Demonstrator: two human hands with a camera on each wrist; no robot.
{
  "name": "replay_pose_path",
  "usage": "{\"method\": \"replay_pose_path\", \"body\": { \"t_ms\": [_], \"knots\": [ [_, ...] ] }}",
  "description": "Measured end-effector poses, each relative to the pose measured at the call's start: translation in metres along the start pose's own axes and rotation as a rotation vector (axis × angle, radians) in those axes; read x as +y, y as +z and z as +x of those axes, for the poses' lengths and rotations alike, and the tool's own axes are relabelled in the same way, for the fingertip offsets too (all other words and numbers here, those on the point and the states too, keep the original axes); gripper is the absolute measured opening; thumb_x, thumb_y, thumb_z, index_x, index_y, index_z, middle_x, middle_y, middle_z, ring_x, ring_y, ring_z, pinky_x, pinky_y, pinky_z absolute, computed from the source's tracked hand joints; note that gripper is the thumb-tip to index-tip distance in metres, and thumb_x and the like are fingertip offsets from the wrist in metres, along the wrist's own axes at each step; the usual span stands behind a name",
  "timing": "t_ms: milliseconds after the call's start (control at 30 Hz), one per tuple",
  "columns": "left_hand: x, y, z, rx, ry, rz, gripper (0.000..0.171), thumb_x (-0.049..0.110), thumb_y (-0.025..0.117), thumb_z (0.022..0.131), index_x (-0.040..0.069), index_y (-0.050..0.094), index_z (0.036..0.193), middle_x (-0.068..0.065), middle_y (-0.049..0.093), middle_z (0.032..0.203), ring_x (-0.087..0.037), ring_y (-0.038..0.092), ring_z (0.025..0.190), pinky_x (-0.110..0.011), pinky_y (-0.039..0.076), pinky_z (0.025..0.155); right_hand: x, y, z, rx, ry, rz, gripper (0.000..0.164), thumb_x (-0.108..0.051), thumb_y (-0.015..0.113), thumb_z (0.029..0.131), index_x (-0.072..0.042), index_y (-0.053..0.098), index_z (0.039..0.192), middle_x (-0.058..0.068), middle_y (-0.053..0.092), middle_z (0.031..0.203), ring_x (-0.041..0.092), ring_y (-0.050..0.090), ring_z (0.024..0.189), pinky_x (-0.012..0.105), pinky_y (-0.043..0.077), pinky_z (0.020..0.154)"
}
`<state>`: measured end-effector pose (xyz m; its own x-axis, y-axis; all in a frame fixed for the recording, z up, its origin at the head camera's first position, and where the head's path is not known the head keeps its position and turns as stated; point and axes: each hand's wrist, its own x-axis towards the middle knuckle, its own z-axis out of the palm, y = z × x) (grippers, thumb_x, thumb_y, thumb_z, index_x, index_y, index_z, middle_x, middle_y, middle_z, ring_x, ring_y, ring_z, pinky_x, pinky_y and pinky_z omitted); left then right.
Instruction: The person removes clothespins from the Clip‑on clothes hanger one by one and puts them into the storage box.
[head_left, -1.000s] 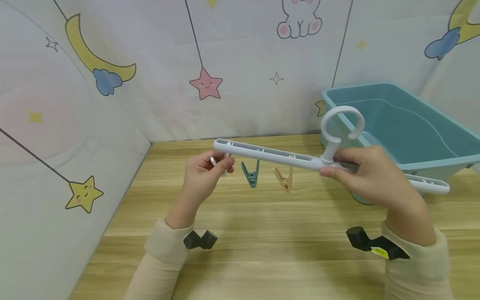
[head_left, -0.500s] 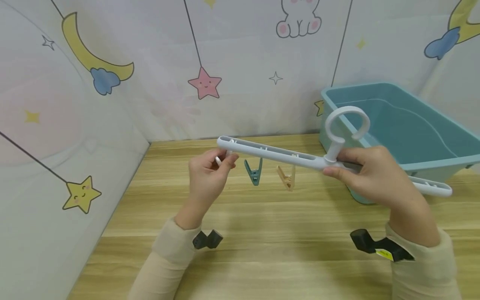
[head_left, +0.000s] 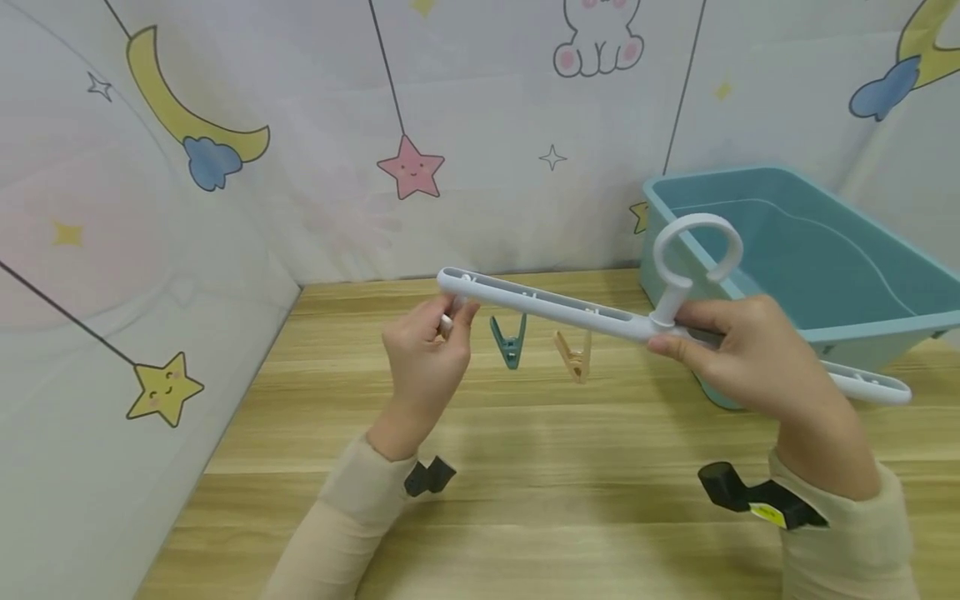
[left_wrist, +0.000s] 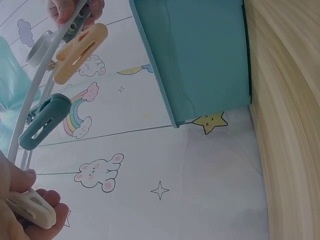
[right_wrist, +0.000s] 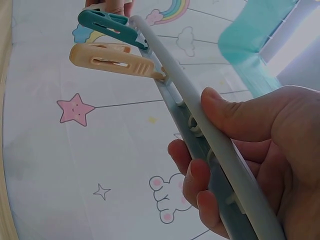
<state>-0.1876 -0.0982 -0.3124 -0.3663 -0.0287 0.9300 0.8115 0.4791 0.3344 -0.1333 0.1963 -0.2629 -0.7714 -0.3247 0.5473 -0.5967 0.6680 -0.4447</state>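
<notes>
The long white plastic hanger seems light and stiff, perhaps slightly slippery; its middle, beside the round hook, should be a good holding place. There the right hand grips it, thumb opposite curled fingers. At its far end, the left hand pinches a white plastic clip. Between both hands hang a teal plastic clip and a beige plastic clip.

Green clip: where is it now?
In the head view, the green clip hangs under the left arm of the hanger, left of centre, between the left hand and the tan clip.
</notes>
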Motion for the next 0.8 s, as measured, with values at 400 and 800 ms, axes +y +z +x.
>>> {"method": "replay_pose_path", "body": {
  "t_ms": [400,800],
  "knots": [
    [-0.003,0.006,0.003,0.027,0.056,0.071,0.013,-0.008,0.072,0.080,-0.009,0.062,0.072,-0.013,0.061,0.059,-0.015,0.050,0.045,-0.023,0.039,0.042,0.002,-0.004,-0.001,-0.003,0.025,0.004,0.010,-0.008,0.078,0.079,-0.011,0.069,0.077,-0.013,0.036,0.054,-0.002,0.026,0.048,0.023,0.022,0.040],
    [0.000,0.014,0.005,-0.070,-0.181,-0.164,0.009,-0.002,0.073,0.083,-0.008,0.068,0.079,-0.014,0.065,0.066,-0.014,0.048,0.048,-0.015,0.038,0.047,0.004,-0.020,-0.007,0.106,0.070,-0.100,0.009,-0.010,0.081,0.077,-0.009,0.073,0.083,-0.009,0.051,0.056,0.003,0.035,0.050,0.022,0.026,0.044]
  ]
}}
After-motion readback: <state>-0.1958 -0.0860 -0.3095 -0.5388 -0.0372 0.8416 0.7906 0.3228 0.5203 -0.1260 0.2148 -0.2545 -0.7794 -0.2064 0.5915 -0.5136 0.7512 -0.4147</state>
